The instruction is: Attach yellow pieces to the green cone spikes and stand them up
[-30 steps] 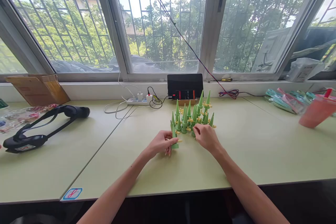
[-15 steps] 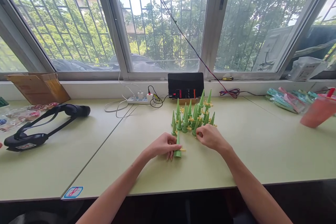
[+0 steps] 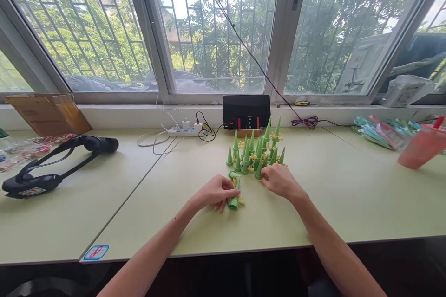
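Observation:
My left hand [image 3: 220, 190] is closed round a green cone-shaped plant watering spike [image 3: 233, 203] with a yellow valve. The spike leans, its round base towards me, low over the table. Just behind it, another green spike [image 3: 234, 174] lies tipped over. My right hand [image 3: 278, 179] pinches at a green spike [image 3: 258, 172] on the near edge of the group; its fingertips are partly hidden. Several more green spikes [image 3: 245, 160] with yellow valves stand upright, points up, close together beyond both hands.
Behind the spikes, a phone [image 3: 246, 123] leans against a black tablet [image 3: 245, 104]. A power strip [image 3: 183, 131] with cables sits to the left. A black headset [image 3: 57, 167] lies further left. At right are a red cup [image 3: 421, 148] and plastic-wrapped items [image 3: 379, 132].
The spike in my left hand has gone from upright to leaning. A spike just behind it, upright before, now lies on its side. My right hand has hardly moved.

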The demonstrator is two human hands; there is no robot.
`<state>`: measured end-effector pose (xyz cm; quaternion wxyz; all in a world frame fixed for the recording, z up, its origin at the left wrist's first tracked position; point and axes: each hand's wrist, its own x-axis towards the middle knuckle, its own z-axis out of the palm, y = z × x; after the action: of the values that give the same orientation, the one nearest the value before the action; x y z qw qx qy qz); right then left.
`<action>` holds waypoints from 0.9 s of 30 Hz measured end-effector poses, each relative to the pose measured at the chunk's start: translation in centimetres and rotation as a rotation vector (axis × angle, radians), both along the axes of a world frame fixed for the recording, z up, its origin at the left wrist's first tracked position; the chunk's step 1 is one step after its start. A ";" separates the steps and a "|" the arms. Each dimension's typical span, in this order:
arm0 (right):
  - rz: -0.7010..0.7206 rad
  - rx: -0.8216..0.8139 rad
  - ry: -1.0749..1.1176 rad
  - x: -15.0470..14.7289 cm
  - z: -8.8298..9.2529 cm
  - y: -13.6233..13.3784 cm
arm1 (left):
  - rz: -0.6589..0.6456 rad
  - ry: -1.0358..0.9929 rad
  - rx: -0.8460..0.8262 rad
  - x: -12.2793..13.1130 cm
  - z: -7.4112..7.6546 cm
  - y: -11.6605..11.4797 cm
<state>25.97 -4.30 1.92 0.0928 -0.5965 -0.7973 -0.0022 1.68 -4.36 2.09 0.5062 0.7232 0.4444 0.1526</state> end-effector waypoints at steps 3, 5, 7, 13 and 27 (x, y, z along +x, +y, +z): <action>-0.012 -0.002 -0.021 -0.1 0.0 0.1 | 0.037 -0.001 0.018 0.1 -0.2 0.1; -0.017 -0.004 -0.041 -0.1 0.0 0.1 | 0.059 -0.008 0.030 0.2 -0.5 0.3; -0.016 -0.005 -0.051 -0.1 -0.1 0.1 | 0.077 -0.015 0.044 0.2 -0.8 0.5; 0.001 -0.023 -0.015 0.0 -0.6 0.2 | 0.162 -0.004 0.111 0.4 -1.2 0.7; 0.099 -0.103 0.162 -0.7 -0.5 0.0 | 0.254 0.071 0.486 0.6 -0.9 0.7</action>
<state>25.23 -4.33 1.44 0.1262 -0.5584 -0.8148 0.0916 2.23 -3.68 1.23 0.2789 0.7667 0.4994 0.2914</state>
